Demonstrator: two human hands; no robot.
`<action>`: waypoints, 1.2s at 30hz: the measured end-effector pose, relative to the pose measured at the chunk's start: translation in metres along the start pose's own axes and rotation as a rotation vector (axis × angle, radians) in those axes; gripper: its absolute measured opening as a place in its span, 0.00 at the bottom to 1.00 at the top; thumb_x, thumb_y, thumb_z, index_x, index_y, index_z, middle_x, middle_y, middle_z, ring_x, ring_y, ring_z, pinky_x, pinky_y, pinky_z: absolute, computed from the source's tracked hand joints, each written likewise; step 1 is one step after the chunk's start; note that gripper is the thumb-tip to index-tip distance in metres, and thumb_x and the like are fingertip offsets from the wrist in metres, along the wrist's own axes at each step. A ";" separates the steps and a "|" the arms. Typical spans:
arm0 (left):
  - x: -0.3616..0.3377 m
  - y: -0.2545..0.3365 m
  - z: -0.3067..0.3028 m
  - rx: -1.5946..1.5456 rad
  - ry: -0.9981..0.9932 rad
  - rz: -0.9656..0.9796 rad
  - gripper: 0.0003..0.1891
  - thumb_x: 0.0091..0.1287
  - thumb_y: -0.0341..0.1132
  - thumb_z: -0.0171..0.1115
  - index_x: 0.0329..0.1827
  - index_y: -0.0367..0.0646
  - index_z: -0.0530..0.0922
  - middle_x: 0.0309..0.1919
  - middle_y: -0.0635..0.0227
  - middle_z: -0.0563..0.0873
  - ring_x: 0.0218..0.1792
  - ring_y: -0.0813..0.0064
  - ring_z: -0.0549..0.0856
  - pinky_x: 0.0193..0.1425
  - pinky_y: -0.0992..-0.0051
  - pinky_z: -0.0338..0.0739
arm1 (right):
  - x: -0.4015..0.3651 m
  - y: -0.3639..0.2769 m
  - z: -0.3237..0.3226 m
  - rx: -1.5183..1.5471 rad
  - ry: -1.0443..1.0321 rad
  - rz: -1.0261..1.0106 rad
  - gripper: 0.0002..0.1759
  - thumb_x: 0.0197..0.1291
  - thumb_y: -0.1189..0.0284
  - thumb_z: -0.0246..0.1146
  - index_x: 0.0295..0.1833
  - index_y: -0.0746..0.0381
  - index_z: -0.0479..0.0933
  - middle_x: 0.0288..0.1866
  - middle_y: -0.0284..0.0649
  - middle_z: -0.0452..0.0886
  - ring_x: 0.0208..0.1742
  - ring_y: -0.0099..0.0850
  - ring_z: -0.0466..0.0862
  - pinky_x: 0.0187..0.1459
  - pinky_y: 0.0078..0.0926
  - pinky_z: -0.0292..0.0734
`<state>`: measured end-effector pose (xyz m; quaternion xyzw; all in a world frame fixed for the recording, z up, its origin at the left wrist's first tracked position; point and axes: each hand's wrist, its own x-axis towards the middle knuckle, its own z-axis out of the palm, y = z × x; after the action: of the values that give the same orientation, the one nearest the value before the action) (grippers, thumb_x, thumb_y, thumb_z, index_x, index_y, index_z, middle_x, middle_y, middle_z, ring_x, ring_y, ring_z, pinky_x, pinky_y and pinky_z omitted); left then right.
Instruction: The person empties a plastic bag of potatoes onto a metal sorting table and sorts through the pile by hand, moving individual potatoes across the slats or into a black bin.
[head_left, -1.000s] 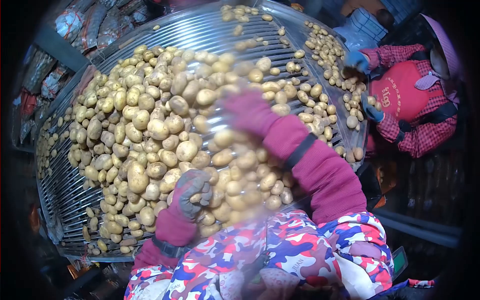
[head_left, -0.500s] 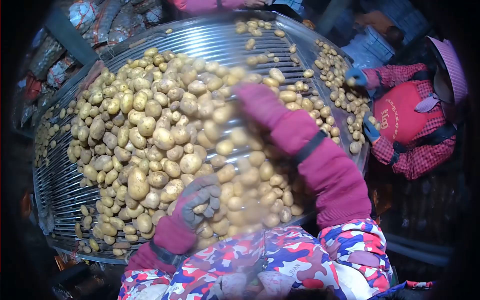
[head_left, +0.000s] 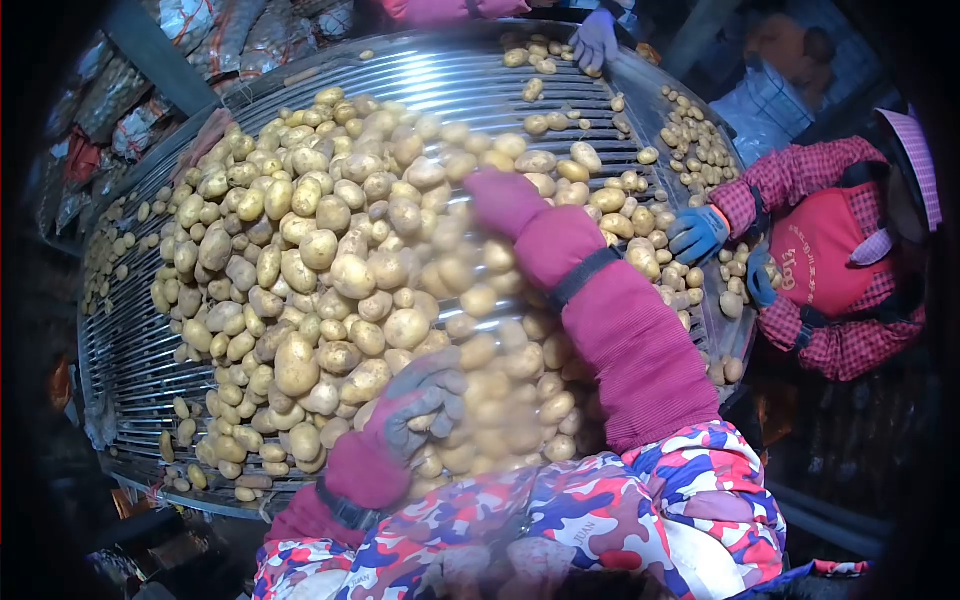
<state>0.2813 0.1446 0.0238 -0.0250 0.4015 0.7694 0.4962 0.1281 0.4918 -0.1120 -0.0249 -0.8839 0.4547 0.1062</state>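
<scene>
A large heap of potatoes (head_left: pixel 300 368) lies on a slatted metal table (head_left: pixel 420 72). At the near edge of the heap, my left hand (head_left: pixel 428 392) wears a grey glove, its fingers curled round a small potato (head_left: pixel 421 423). My right arm, in a magenta sleeve (head_left: pixel 620 320), reaches across the heap toward its far right side. A blurred patch in the middle of the view covers the end of that arm, so the fingers of my right hand cannot be made out. Potatoes lie all around it.
At the right, a co-worker's blue-gloved hand (head_left: pixel 697 235) is among potatoes near the table's rim. Another person's lilac-gloved hand (head_left: pixel 596 40) touches potatoes at the far edge. Smaller potatoes (head_left: pixel 693 135) fill the right-hand ledge. Filled sacks (head_left: pixel 235 40) are stacked at the back left.
The view has shifted slightly, moving the heap a little right. The co-worker's blue glove has come in over the table's potatoes, and a lilac glove has appeared at the far edge.
</scene>
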 end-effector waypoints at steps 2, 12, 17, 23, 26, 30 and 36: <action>0.003 -0.004 -0.008 -0.008 -0.060 0.015 0.33 0.70 0.32 0.60 0.78 0.31 0.63 0.59 0.54 0.81 0.39 0.69 0.83 0.34 0.78 0.75 | -0.023 -0.001 -0.011 0.009 0.046 -0.090 0.29 0.57 0.66 0.74 0.64 0.59 0.79 0.59 0.48 0.83 0.57 0.44 0.86 0.56 0.42 0.82; 0.012 0.009 0.019 -0.156 -0.138 0.051 0.47 0.66 0.33 0.68 0.86 0.50 0.51 0.75 0.52 0.70 0.61 0.59 0.83 0.49 0.71 0.86 | -0.129 -0.178 -0.064 0.382 -0.367 0.133 0.28 0.56 0.62 0.76 0.59 0.63 0.81 0.53 0.41 0.83 0.56 0.31 0.83 0.58 0.31 0.79; 0.003 0.014 0.021 0.003 -0.033 -0.038 0.47 0.65 0.38 0.70 0.84 0.42 0.53 0.72 0.54 0.73 0.58 0.65 0.84 0.44 0.76 0.84 | -0.095 -0.169 -0.019 -0.343 -0.146 -0.380 0.22 0.60 0.63 0.70 0.58 0.60 0.78 0.55 0.51 0.82 0.57 0.43 0.83 0.58 0.41 0.79; 0.008 0.012 0.011 -0.040 -0.055 -0.062 0.41 0.67 0.37 0.68 0.81 0.37 0.58 0.68 0.55 0.77 0.48 0.75 0.85 0.34 0.85 0.77 | -0.031 -0.167 0.002 -0.515 -0.170 -0.053 0.18 0.59 0.67 0.66 0.53 0.58 0.73 0.43 0.50 0.85 0.48 0.49 0.86 0.49 0.47 0.80; 0.002 0.015 0.020 -0.046 0.048 -0.086 0.38 0.68 0.34 0.65 0.80 0.38 0.61 0.64 0.57 0.79 0.44 0.76 0.84 0.32 0.84 0.76 | -0.023 -0.155 0.012 -0.577 -0.121 -0.012 0.20 0.59 0.65 0.68 0.54 0.57 0.74 0.43 0.48 0.86 0.47 0.49 0.87 0.47 0.48 0.81; 0.004 0.012 0.006 -0.095 -0.014 -0.126 0.35 0.69 0.32 0.63 0.79 0.40 0.63 0.59 0.59 0.81 0.38 0.76 0.81 0.31 0.83 0.74 | -0.025 -0.132 -0.001 -0.465 -0.138 0.135 0.21 0.62 0.57 0.66 0.55 0.58 0.76 0.46 0.48 0.86 0.50 0.48 0.87 0.52 0.47 0.80; 0.005 0.004 0.002 -0.130 -0.049 -0.054 0.34 0.70 0.34 0.63 0.80 0.42 0.63 0.58 0.59 0.82 0.31 0.77 0.77 0.28 0.80 0.70 | -0.019 -0.131 -0.026 -0.564 -0.378 0.222 0.24 0.67 0.52 0.62 0.57 0.59 0.83 0.57 0.48 0.86 0.57 0.47 0.86 0.60 0.44 0.78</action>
<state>0.2764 0.1490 0.0249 -0.0489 0.3376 0.7805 0.5238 0.1593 0.4334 0.0057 -0.0645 -0.9706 0.1982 -0.1204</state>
